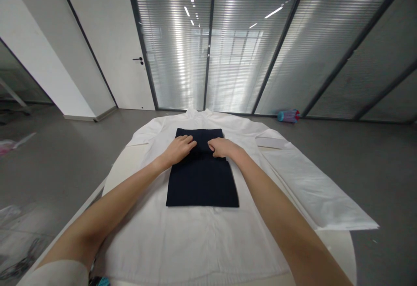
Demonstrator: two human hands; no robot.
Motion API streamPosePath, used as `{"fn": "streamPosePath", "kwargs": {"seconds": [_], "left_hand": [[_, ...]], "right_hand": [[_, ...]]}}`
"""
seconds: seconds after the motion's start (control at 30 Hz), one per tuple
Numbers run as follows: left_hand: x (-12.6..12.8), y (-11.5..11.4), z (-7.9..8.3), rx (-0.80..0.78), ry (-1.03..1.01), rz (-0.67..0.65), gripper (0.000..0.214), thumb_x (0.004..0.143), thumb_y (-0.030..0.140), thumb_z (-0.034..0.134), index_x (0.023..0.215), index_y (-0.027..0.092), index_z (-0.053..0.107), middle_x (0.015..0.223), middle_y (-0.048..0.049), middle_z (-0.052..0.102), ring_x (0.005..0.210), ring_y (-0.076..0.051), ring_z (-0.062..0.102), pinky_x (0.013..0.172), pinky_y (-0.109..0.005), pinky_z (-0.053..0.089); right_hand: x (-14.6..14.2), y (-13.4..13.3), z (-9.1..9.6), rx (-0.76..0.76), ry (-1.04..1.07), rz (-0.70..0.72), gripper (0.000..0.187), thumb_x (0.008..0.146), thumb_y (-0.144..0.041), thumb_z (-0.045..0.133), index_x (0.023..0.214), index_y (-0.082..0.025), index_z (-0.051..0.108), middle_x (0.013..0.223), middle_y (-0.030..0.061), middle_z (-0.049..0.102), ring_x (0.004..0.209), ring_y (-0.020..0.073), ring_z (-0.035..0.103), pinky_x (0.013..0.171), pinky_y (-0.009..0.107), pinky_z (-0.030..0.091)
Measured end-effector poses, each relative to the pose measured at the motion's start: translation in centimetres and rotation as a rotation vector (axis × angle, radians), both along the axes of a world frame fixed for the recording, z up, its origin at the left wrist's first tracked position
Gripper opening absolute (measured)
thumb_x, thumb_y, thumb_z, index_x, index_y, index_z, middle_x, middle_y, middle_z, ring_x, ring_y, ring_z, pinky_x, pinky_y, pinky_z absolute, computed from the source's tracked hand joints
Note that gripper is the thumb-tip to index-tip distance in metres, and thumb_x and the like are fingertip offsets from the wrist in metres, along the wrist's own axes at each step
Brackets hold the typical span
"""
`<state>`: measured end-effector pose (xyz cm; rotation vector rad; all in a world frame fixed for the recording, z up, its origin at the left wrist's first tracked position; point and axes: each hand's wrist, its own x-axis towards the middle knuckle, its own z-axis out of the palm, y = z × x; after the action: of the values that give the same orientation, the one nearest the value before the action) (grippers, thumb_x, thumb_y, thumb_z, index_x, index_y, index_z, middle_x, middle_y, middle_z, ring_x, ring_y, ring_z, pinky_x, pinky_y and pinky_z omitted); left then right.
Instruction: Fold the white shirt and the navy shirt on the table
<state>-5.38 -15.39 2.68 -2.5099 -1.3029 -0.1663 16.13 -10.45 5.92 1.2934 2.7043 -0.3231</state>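
Note:
A folded dark navy cloth [202, 181] lies as a neat rectangle on top of a white shirt [182, 238] spread flat over a table. My left hand [178, 147] rests palm down on the cloth's upper left part, fingers stretched flat. My right hand [223, 147] sits beside it on the upper right part, its fingers curled and pinching a ridge of the navy fabric. Both forearms reach in from the bottom of the view.
The shirt's right sleeve [312, 186] extends out to the right edge of the table. A blue and pink bottle [288, 115] lies on the grey floor by the glass wall with blinds. A white door [130, 60] stands at the back left.

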Motion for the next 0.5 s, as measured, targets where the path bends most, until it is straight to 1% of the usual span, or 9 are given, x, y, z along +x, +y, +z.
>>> {"fn": "streamPosePath", "kwargs": {"seconds": [0.07,0.13,0.2,0.27,0.33,0.4,0.43,0.47,0.5], "left_hand": [[0.0,-0.1,-0.1,-0.002,-0.006,-0.025,0.027,0.089,0.009,0.048,0.108,0.019,0.065,0.103,-0.0124,0.063,0.095,-0.026,0.060,0.081,-0.037,0.045],[-0.4,-0.1,0.0,-0.089,-0.058,-0.049,0.024,0.087,0.013,0.054,0.106,0.021,0.067,0.100,-0.0107,0.064,0.093,-0.025,0.061,0.082,-0.036,0.045],[-1.0,0.1,0.2,-0.224,-0.156,-0.067,0.018,0.085,0.025,0.063,0.102,0.023,0.070,0.099,-0.0082,0.065,0.092,-0.024,0.062,0.081,-0.033,0.046],[-1.9,0.6,0.4,-0.293,-0.309,-0.025,0.023,0.087,0.041,0.062,0.098,0.024,0.072,0.098,-0.0065,0.065,0.089,-0.023,0.063,0.079,-0.032,0.047],[-3.0,1.5,0.2,-0.203,-0.501,0.132,0.031,0.091,0.046,0.054,0.103,0.023,0.072,0.099,-0.0074,0.065,0.087,-0.023,0.063,0.079,-0.032,0.047],[-4.2,2.6,-0.4,-0.096,-0.678,0.352,0.035,0.091,0.045,0.055,0.109,0.019,0.070,0.098,-0.0096,0.065,0.088,-0.024,0.064,0.082,-0.034,0.047],[-4.8,3.2,-0.9,-0.101,-0.745,0.449,0.036,0.089,0.045,0.057,0.108,0.017,0.070,0.095,-0.0101,0.065,0.088,-0.026,0.064,0.082,-0.035,0.047],[-5.3,3.7,-1.4,-0.149,-0.791,0.518,0.035,0.087,0.046,0.059,0.102,0.016,0.071,0.089,-0.0098,0.065,0.087,-0.027,0.064,0.082,-0.036,0.048],[-5.7,4.2,-1.9,-0.217,-0.819,0.559,0.034,0.085,0.048,0.062,0.091,0.016,0.072,0.082,-0.0090,0.064,0.086,-0.028,0.065,0.081,-0.036,0.048]], "right_hand": [[-0.1,0.0,-0.2,-0.056,0.011,-0.013,0.019,0.067,-0.007,0.073,0.073,-0.020,0.061,0.070,0.0009,0.061,0.069,0.0187,0.059,0.058,0.025,0.035],[0.0,0.1,-0.4,-0.108,0.010,-0.002,0.016,0.070,-0.014,0.076,0.068,-0.020,0.061,0.066,-0.0004,0.061,0.064,0.0169,0.059,0.056,0.025,0.035],[0.1,0.6,-0.6,-0.153,0.041,-0.004,0.018,0.077,-0.027,0.074,0.067,-0.020,0.062,0.065,-0.0001,0.063,0.062,0.0166,0.060,0.056,0.026,0.037],[0.4,1.4,-1.0,-0.134,0.147,-0.066,0.024,0.084,-0.038,0.069,0.069,-0.020,0.063,0.070,0.0022,0.066,0.066,0.0185,0.062,0.061,0.027,0.041],[0.9,2.5,-1.6,-0.004,0.304,-0.237,0.025,0.087,-0.043,0.067,0.078,-0.020,0.065,0.083,0.0071,0.070,0.078,0.0228,0.066,0.069,0.029,0.045],[1.7,3.6,-2.4,0.139,0.447,-0.461,0.026,0.086,-0.044,0.069,0.089,-0.019,0.066,0.099,0.0133,0.070,0.096,0.0284,0.065,0.078,0.033,0.048],[2.1,4.1,-2.8,0.153,0.504,-0.551,0.029,0.085,-0.045,0.071,0.092,-0.017,0.066,0.103,0.0159,0.069,0.103,0.0311,0.064,0.082,0.035,0.048],[2.6,4.5,-3.3,0.124,0.551,-0.608,0.031,0.083,-0.046,0.073,0.091,-0.016,0.067,0.102,0.0175,0.069,0.107,0.0334,0.063,0.085,0.037,0.049],[2.9,4.9,-3.7,0.065,0.589,-0.633,0.033,0.081,-0.047,0.075,0.087,-0.016,0.067,0.098,0.0177,0.070,0.107,0.0348,0.063,0.085,0.039,0.050]]}}
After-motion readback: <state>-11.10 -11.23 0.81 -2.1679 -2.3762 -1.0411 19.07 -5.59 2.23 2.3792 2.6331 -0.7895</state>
